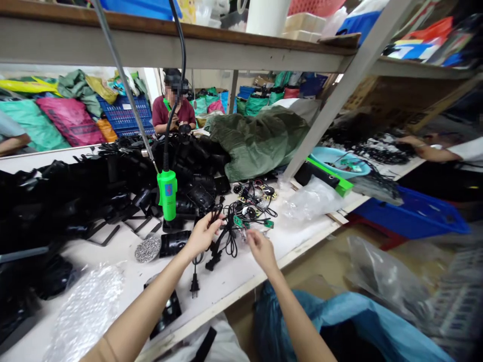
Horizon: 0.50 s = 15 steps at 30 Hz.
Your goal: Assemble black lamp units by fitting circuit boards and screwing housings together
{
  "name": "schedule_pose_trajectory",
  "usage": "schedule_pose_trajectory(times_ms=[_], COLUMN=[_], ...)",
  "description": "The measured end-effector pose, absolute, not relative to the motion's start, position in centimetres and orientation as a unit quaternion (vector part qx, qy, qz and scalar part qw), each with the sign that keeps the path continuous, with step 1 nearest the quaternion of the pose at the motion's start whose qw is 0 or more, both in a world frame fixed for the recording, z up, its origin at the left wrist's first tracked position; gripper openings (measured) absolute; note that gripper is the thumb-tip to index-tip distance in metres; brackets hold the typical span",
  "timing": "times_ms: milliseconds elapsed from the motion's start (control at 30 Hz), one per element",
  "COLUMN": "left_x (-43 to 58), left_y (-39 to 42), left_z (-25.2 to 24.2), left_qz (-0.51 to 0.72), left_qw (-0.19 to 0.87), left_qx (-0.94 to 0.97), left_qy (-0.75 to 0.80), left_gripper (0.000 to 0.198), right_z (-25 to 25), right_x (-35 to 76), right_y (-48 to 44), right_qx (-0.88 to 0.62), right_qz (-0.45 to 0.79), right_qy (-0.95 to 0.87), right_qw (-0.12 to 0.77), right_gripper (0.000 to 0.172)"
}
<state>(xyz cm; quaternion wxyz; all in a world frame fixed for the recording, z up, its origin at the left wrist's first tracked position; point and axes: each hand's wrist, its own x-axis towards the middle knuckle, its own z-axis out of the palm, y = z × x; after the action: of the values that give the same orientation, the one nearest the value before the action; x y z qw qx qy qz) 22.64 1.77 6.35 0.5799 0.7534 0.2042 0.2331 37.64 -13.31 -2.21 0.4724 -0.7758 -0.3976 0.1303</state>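
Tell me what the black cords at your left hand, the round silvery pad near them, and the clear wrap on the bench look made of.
The black cords at the left hand look like matte, flexible plastic or rubber sheathing, judging by their soft loops. The round pad seems to be crinkled metal mesh or foil, since it glints in tight ridges; the exact metal is unclear. The wrap looks like clear plastic bubble wrap, glossy with visible air cells.

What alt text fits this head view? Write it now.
The person's left hand grips black power cables beside small green circuit boards on a white workbench, the right hand close by. Black plastic parts pile behind, beside a hanging green tool.
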Motion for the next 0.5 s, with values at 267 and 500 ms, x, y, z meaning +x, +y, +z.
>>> schedule_pose_trajectory(times_ms=[267, 500], left_x=[20.1, 17.6], left_y=[0.6, 0.7], left_z=[6.1, 6.1], left_qz=[0.16, 0.102], left_qw=[0.548, 0.413], left_qx=[0.81, 0.896], left_qy=[0.135, 0.126], left_gripper=[0.031, 0.019], right_z=[-0.6, -1.3], right_x=[47.1, 49.0], right_y=[-7.2, -6.8], right_qx=[-0.848, -0.848], right_qz=[0.111, 0.127], right_qy=[-0.416, -0.426], right_qw=[0.309, 0.288], right_gripper=[0.044, 0.036])
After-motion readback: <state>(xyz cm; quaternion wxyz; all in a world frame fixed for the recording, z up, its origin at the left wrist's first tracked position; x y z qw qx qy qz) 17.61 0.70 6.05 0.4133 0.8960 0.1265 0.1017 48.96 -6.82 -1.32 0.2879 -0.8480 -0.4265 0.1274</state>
